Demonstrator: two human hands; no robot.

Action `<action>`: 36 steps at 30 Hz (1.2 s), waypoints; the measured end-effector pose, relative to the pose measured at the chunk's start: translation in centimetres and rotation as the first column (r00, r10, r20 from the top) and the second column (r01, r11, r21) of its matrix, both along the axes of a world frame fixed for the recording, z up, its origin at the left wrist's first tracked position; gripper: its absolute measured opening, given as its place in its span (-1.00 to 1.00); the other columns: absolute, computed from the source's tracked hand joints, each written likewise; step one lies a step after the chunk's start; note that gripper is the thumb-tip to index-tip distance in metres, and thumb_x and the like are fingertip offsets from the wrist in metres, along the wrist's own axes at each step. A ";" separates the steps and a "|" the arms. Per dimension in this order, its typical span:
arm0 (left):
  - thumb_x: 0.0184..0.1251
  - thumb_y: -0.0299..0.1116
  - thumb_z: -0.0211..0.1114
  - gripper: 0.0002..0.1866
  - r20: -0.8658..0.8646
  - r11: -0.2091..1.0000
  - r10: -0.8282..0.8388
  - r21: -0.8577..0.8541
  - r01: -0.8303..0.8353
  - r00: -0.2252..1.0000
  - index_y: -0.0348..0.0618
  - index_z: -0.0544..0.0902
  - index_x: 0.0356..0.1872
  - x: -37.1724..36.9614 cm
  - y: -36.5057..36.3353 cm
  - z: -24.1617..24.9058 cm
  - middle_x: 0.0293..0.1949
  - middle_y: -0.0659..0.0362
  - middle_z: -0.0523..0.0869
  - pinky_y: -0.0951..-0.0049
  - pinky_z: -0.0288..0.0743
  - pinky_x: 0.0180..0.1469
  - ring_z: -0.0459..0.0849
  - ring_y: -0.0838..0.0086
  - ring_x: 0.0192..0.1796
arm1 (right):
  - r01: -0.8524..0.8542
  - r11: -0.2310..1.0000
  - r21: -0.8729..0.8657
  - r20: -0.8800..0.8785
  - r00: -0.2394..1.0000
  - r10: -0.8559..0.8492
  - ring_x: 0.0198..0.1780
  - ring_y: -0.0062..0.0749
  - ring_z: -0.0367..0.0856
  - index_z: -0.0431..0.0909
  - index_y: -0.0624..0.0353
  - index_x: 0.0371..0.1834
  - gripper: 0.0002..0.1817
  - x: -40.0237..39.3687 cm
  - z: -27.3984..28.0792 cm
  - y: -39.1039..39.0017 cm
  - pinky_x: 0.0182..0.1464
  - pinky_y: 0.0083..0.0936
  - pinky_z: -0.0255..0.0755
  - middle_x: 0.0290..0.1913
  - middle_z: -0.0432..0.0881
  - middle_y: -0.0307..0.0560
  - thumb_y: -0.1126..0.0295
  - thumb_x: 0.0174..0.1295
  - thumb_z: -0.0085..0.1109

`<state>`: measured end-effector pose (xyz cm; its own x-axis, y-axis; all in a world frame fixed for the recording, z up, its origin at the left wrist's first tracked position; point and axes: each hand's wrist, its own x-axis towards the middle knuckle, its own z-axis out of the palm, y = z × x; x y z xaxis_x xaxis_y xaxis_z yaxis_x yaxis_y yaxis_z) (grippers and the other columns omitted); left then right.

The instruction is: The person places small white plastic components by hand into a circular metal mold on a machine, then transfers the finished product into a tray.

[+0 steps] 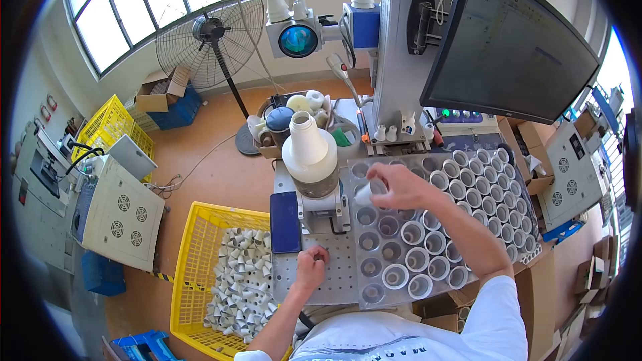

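Note:
My right hand (399, 188) is over the back left part of a clear plastic tray (361, 235), its fingers closed round a white cup (369, 192). Many white cups (419, 286) stand in the tray's round pockets, while several pockets in the left columns hold none. My left hand (312, 266) lies curled on the perforated metal plate (334, 271), just in front of the fixture; whether it holds anything is hidden. A large white stepped cone (309, 154) is mounted on that fixture, left of the tray.
A blue phone (285, 222) lies left of the fixture. The yellow basket (189, 254) holds many small white cones. Above the bench are a lens head (297, 40) and a monitor (511, 43). A fan (210, 29) stands behind.

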<state>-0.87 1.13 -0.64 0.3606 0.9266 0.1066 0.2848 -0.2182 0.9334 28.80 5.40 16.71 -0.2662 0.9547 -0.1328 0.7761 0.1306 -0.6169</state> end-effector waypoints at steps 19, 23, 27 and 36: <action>-0.23 -0.68 -0.15 -0.70 0.040 0.999 0.021 0.025 -0.022 0.999 -0.41 0.58 -0.51 0.2 0.1 0.0 -0.54 0.09 0.64 0.53 0.48 -0.25 0.58 0.45 -0.44 | 0.257 0.855 0.451 -0.210 0.961 -0.178 -0.30 0.03 0.50 0.34 0.20 -0.26 -0.62 0.4 -7.9 3.1 -0.20 -0.23 0.41 -0.33 0.47 0.06 0.40 0.02 0.42; -0.23 -0.68 -0.15 -0.70 0.031 1.000 0.025 0.017 -0.025 0.999 -0.41 0.58 -0.52 0.2 0.1 -0.1 -0.54 0.09 0.64 0.53 0.48 -0.26 0.57 0.45 -0.45 | 0.273 0.845 0.459 -0.213 0.958 -0.194 -0.31 0.03 0.50 0.34 0.20 -0.27 -0.61 0.3 -7.8 3.0 -0.22 -0.24 0.41 -0.35 0.48 0.07 0.38 0.03 0.44; -0.23 -0.66 -0.15 -0.70 0.049 0.999 0.025 0.022 -0.026 0.998 -0.41 0.58 -0.52 0.2 0.1 -0.1 -0.54 0.08 0.64 0.53 0.48 -0.26 0.57 0.45 -0.45 | 0.275 0.847 0.454 -0.212 0.957 -0.197 -0.31 0.03 0.50 0.35 0.20 -0.27 -0.61 0.5 -7.9 3.0 -0.22 -0.24 0.41 -0.35 0.48 0.07 0.38 0.03 0.44; -0.23 -0.64 -0.14 -0.72 0.039 0.999 0.033 0.036 -0.034 0.999 -0.40 0.58 -0.54 0.3 0.0 0.3 -0.54 0.06 0.65 0.51 0.46 -0.24 0.57 0.39 -0.44 | 0.278 0.856 0.435 -0.217 0.955 -0.200 -0.33 -0.01 0.49 0.35 0.19 -0.29 -0.61 0.6 -7.8 2.9 -0.24 -0.24 0.40 -0.36 0.48 0.05 0.37 0.04 0.44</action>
